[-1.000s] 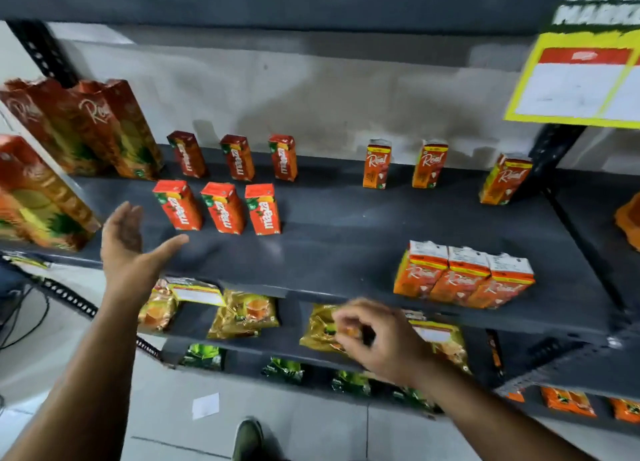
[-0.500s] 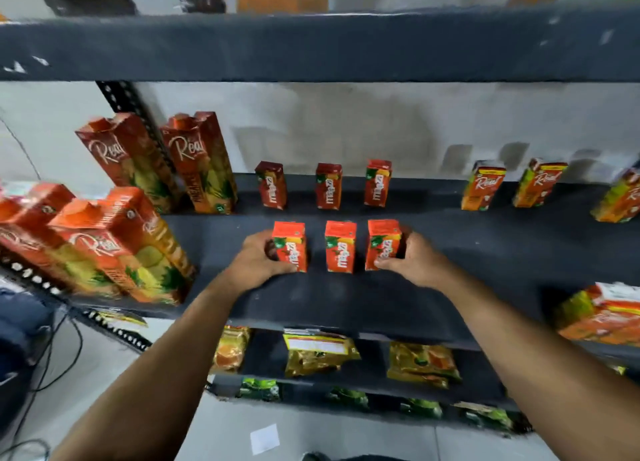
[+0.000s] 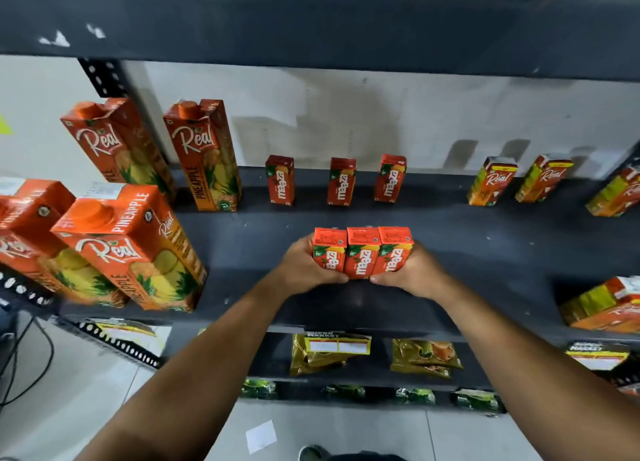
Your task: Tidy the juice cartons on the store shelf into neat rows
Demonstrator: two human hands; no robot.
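Three small red Maaza cartons (image 3: 362, 252) stand pressed side by side in the middle of the dark shelf (image 3: 485, 252). My left hand (image 3: 304, 270) clasps the left end of this trio and my right hand (image 3: 412, 273) clasps the right end, squeezing them together. Behind them, against the wall, three more Maaza cartons (image 3: 342, 181) stand apart in a spaced row.
Tall Real pineapple cartons (image 3: 204, 155) stand at the back left, with more (image 3: 128, 249) at the front left. Small Real cartons (image 3: 491, 181) line the back right, and another group (image 3: 609, 304) sits front right. Snack packets (image 3: 325, 353) lie on the shelf below.
Both hands came to the front Maaza trio and pushed the three spaced cartons together until they touch. The view has shifted left and closer to the shelf.
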